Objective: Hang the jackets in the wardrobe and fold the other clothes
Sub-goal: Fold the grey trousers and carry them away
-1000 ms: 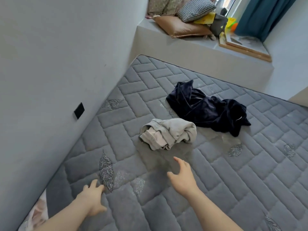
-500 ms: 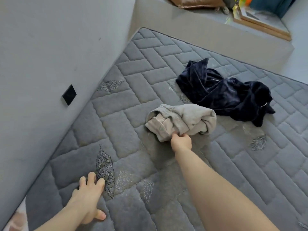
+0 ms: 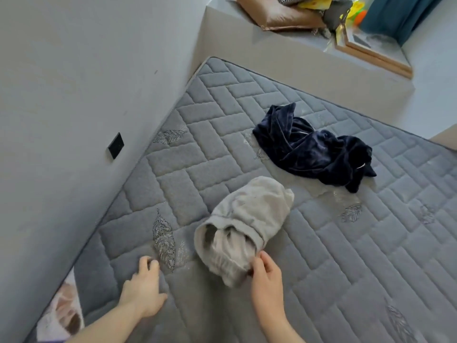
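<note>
Right hand point(image 3: 265, 273) pinches grey garment point(image 3: 243, 226) hem; left hand point(image 3: 144, 290) flat, fingers spread on mattress point(image 3: 321, 256). Likely soft, light, floppy; grip waistband beside fingertips.

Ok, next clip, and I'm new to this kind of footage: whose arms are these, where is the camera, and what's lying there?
There is no machine here. A person wears a camera on the head, looking forward and down, so both bare arms enter from the bottom edge. The surface is a grey quilted mattress set against a wall. The right hand has its grip pinched on the near edge of a crumpled beige garment. The left hand rests on the mattress and holds nothing. Further back lies a crumpled dark navy garment, untouched. Cushions sit on a ledge beyond.
</note>
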A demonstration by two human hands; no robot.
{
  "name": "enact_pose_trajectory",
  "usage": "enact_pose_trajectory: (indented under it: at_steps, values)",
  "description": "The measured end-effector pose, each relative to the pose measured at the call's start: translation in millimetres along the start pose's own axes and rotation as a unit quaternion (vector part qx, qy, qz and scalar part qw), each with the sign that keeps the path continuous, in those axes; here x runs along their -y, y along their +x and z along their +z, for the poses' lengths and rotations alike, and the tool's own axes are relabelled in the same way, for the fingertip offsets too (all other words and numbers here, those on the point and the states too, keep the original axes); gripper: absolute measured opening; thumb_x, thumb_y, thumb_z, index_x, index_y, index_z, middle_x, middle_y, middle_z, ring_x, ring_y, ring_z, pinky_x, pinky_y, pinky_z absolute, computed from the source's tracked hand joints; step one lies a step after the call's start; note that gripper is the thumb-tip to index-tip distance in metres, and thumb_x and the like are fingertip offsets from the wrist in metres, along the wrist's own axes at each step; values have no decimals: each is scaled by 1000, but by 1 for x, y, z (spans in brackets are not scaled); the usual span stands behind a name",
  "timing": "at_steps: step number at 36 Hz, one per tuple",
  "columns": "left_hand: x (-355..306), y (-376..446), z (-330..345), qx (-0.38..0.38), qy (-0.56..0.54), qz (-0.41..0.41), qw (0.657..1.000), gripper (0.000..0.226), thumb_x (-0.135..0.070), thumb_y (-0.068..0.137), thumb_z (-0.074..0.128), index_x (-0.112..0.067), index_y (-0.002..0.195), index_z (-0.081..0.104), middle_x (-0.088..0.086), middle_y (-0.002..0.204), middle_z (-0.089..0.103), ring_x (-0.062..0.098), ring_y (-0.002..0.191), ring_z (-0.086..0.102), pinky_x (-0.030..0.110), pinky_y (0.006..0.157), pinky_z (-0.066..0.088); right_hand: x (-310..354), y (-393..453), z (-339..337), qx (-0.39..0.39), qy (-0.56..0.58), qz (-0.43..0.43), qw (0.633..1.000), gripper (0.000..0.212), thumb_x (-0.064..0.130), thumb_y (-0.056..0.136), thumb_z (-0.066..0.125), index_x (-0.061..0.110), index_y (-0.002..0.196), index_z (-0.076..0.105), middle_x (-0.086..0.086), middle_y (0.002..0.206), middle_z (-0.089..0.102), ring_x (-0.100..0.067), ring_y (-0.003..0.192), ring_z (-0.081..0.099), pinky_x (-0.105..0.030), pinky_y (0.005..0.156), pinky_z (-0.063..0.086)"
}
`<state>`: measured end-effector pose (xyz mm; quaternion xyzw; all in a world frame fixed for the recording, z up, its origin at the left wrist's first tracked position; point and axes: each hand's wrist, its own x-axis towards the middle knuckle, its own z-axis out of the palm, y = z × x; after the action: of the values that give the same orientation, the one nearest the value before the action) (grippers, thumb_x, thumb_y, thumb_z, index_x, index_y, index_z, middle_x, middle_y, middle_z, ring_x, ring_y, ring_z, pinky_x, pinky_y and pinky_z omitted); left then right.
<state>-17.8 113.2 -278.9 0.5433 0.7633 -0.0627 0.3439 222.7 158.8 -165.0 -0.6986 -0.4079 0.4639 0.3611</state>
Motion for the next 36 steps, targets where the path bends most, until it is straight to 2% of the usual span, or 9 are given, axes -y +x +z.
enact_pose_trajectory:
  at_steps: [7,8,9,13,17,20,23,27,36]
  values:
    - [-28,-132,-26,55,-299,26,952,80,-37,83,80,-28,146,32,-5,143,39,16,119,55,35,99,49,24,-145,-53,7,44,115,992,33,14,98,54,-4,71,56,-23,68,51,-38,67,49,-25,61,45]
    - [-31,-154,-34,80,-327,32,941,83,-42,78,83,-32,145,34,-9,142,41,13,123,51,35,103,46,29,-164,-60,4,51,133,990,32,16,97,56,-13,82,58,-25,73,53,-39,73,53,-31,99,28]
    - [-34,-176,-40,117,-341,39,932,88,-50,72,83,-35,144,36,-13,140,43,11,126,48,33,107,43,35,-182,-68,5,49,144,988,32,16,96,56,-10,77,56,-27,75,52,-37,70,53,-24,63,33]
    - [-42,-259,-50,237,-323,42,915,75,-57,62,82,-37,128,51,-18,129,58,2,121,53,28,108,40,61,-241,-100,9,24,141,990,26,-4,100,46,-9,75,50,-30,72,40,-30,62,41,-40,64,42]
    - [-51,-320,-55,228,-345,29,910,17,-9,89,73,-20,100,65,-5,104,74,9,104,67,26,102,49,84,-279,-128,13,29,111,993,57,-6,98,46,25,50,39,8,56,31,-6,54,30,-24,53,28]
    - [-70,-364,-72,279,-390,32,877,29,2,77,68,-17,98,69,-15,77,74,-9,79,66,10,75,47,93,-302,-145,-8,27,105,994,57,-6,97,47,25,51,36,10,55,31,-5,52,29,-24,51,27]
    - [-85,-402,-84,324,-415,40,849,55,-19,57,74,-21,112,70,-7,94,77,2,93,71,22,83,55,104,-324,-157,-19,39,109,993,50,-2,99,47,26,58,39,11,56,36,-8,57,33,-29,59,29]
    - [-99,-428,-101,278,-362,115,882,56,-34,64,75,-21,117,65,-6,110,76,12,108,69,36,102,53,119,-345,-178,-20,17,87,996,42,6,100,43,26,64,36,8,61,34,-8,57,31,-35,63,28]
    - [-143,-452,-167,75,-239,211,945,17,-30,98,61,-12,97,61,9,88,68,14,74,58,30,67,43,141,-368,-237,-62,-10,65,996,39,20,98,43,28,61,31,4,66,32,-12,64,30,-34,64,26]
